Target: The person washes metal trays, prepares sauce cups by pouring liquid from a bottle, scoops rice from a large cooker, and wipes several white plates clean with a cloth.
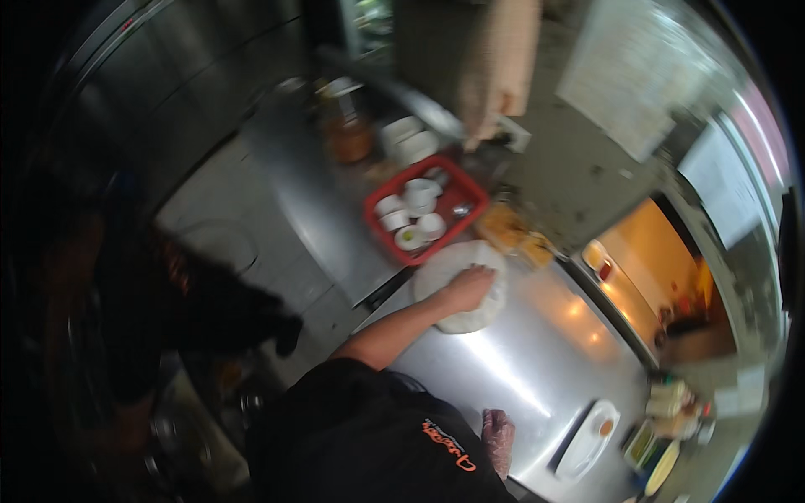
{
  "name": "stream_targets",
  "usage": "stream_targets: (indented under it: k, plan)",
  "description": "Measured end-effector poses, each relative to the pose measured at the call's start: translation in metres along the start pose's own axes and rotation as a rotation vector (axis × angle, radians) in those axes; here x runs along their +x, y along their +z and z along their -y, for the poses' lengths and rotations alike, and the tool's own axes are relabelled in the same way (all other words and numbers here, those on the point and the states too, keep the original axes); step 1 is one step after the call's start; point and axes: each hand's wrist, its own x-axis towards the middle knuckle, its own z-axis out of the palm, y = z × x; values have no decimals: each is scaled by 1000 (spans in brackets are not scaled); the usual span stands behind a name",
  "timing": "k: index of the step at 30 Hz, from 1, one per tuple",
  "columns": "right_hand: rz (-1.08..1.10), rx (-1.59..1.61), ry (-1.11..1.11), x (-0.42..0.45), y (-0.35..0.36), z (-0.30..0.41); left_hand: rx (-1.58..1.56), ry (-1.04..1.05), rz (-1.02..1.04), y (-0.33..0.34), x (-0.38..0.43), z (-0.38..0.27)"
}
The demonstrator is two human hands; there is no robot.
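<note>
My left hand (471, 288) reaches out to a round white bowl-like container (454, 317) on the steel counter. Its fingers bend down into or onto the white surface; blur hides whether they grip anything. Close by the bodywork of my black shirt, at the counter's near edge, my right hand (498, 440) wears a clear plastic glove. Its fingers are curled in, and nothing shows in them. Beyond the white container stands a red plastic basket (375, 220) with several small white cups (420, 196) inside. On the right lies a long white dish (582, 449) with a small orange-brown portion (605, 428).
Orange-yellow food packs (503, 227) sit against the wall beside the basket. A pass-through window (654, 276) opens on the right. Containers (673, 402) crowd the lower right corner. Another person's blurred arm (506, 60) comes in from the top; a dark-clothed person (151, 276) is at left.
</note>
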Motion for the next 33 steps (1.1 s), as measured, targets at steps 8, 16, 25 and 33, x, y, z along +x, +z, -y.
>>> stream_targets:
  k: [8, 16, 25, 33]
  plan:
    - [199, -298, -390, 38, -31, -30, 230, 7, 44, 28, 6, -31]
    - [364, -306, -456, 107, -63, 11, 209, -168, -272, 4, -3, -46]
    - [432, -340, -608, 107, -44, 31, 52, -282, -183, 18, -10, -29]
    - [448, -363, -537, 91, -21, -19, 55, -259, -138, 3, -21, -38]
